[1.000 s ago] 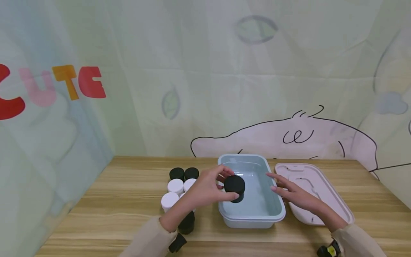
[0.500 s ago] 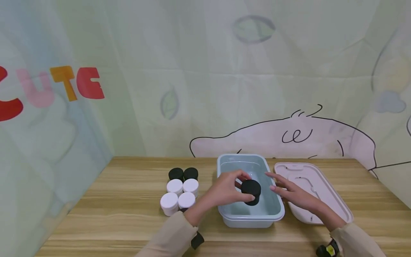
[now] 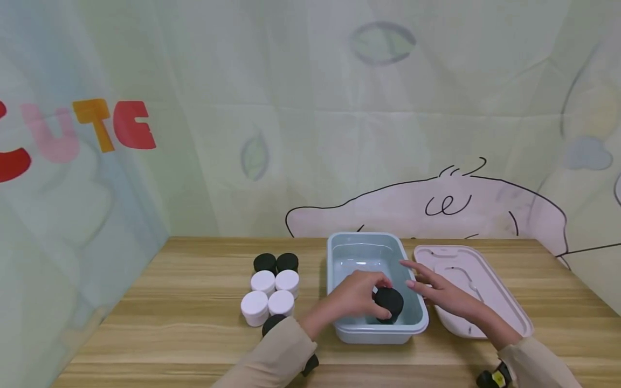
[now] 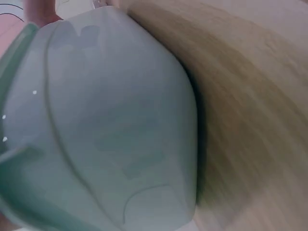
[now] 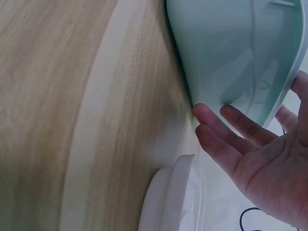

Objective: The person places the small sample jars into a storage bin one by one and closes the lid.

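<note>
My left hand [image 3: 361,295] reaches into the light blue plastic bin [image 3: 373,338] and grips a round black jar [image 3: 389,303] between thumb and fingers. The jar is upright, low inside the bin near its front right corner. My right hand [image 3: 439,288] is at the bin's right rim, fingers extended and spread. In the right wrist view, that right hand [image 5: 269,154] has fingertips along the outside of the bin wall [image 5: 221,53]. The left wrist view is filled by the bin's outer side [image 4: 125,96], which hides the jar.
Left of the bin, several white-lidded jars [image 3: 263,281] stand in rows, with two black jars [image 3: 265,262] behind them. Another black jar [image 3: 273,323] is partly covered by my left sleeve. A pale pink lid [image 3: 502,302] lies on the wooden table [image 3: 170,312] to the right.
My left hand has carried the black jar rightward and toward the front of the bin, and lower into it. My right hand has stayed at the right rim.
</note>
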